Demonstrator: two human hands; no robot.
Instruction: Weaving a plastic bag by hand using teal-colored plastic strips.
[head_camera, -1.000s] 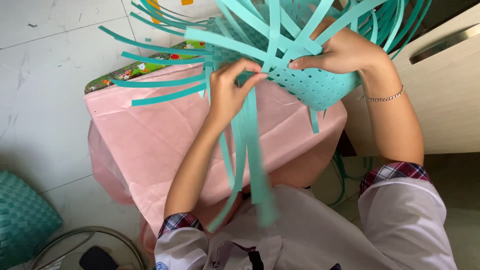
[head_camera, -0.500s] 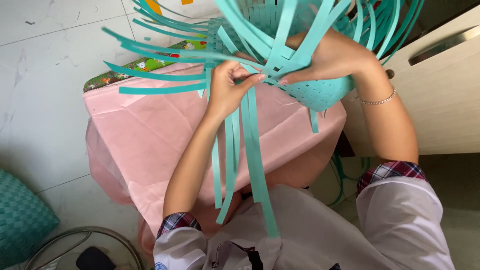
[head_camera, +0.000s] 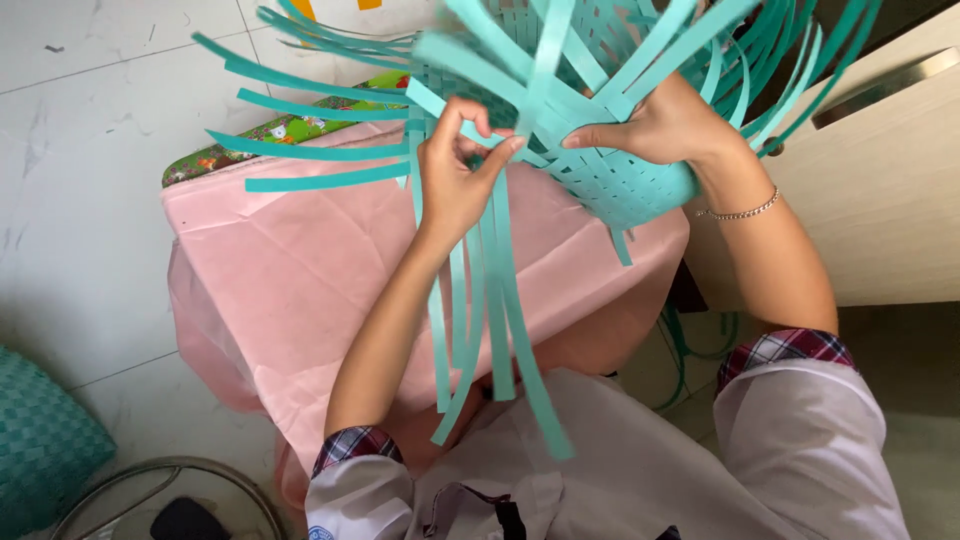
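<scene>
Both hands' fingers pinch teal strips (head_camera: 490, 300) at the half-woven basket (head_camera: 625, 180) edge.

The left hand (head_camera: 455, 175) has come up from gripping the strips' (head_camera: 490, 300) crossing to pinching one strip between thumb and fingertip — its fingers now spread. The basket (head_camera: 620, 180) has tipped and slid lower in view, and the right hand (head_camera: 665, 125) has shifted over its woven side. The hanging strips have swung nearer the body.
</scene>
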